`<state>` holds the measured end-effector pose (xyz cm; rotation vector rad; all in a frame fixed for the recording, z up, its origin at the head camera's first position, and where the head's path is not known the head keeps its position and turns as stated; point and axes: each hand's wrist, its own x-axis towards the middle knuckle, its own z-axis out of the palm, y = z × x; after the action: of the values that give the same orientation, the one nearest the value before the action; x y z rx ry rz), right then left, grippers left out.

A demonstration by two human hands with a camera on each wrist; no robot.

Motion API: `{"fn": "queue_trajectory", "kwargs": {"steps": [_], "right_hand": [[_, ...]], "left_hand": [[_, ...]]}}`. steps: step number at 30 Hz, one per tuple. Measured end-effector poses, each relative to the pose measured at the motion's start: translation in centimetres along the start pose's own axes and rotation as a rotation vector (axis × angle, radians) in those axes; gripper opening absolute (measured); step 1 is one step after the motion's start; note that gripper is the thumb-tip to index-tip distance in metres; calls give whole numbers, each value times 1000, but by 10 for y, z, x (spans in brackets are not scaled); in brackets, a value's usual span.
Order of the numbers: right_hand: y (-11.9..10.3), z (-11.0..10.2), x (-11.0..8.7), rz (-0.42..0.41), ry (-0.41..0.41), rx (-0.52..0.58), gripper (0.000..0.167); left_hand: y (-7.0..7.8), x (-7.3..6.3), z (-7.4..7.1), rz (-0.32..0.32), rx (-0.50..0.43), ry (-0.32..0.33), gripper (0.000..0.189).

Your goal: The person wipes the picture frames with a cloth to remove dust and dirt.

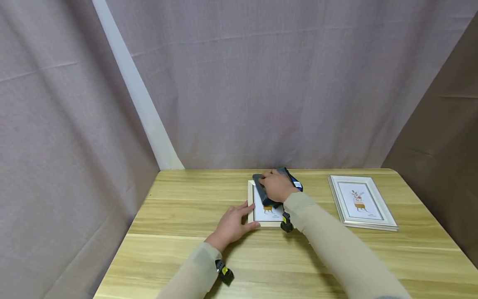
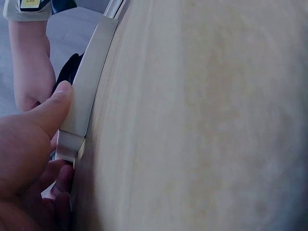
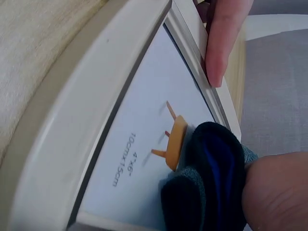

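Observation:
A pale picture frame (image 1: 267,224) lies flat on the table, a print of a plant pot on legs behind its pane. My left hand (image 1: 232,223) holds its near left corner. In the left wrist view, the thumb of that left hand (image 2: 29,144) presses the frame's side (image 2: 89,82) while the other fingers bend around the corner. My right hand (image 1: 278,187) grips a folded dark grey-blue cloth (image 1: 266,201) against the pane, covering the upper part of the print. The right wrist view shows the cloth (image 3: 185,199) touching the pane beside the printed pot legs.
To the right lies a white picture frame (image 1: 386,207) with a potted-plant print; its layered edge looks like a stack. The wooden table (image 1: 179,216) ends at a grey curtain (image 1: 261,104) behind. Brown fabric (image 1: 444,145) hangs at the right.

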<state>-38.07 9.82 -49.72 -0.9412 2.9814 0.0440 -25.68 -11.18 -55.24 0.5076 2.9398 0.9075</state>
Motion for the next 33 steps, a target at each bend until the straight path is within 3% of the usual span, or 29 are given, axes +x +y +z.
{"fn": "queue_trajectory", "kwargs": {"steps": [11,19,22,26,33], "right_hand": [[12,1,-9,-73,26,-18,46],[19,2,-19,-27,90,84,51],[23,3,-23,-13,153,113,44],[28,2,-27,-8,199,71,25],[33,4,-27,-24,152,21,17]], "left_hand": [[2,6,1,-6,22,-8,77],[-2,3,3,-25,13,-5,78],[-4,1,2,-27,9,-5,79],[-4,0,-1,-25,8,-9,78],[-2,1,-1,-1,38,-13,77]]}}
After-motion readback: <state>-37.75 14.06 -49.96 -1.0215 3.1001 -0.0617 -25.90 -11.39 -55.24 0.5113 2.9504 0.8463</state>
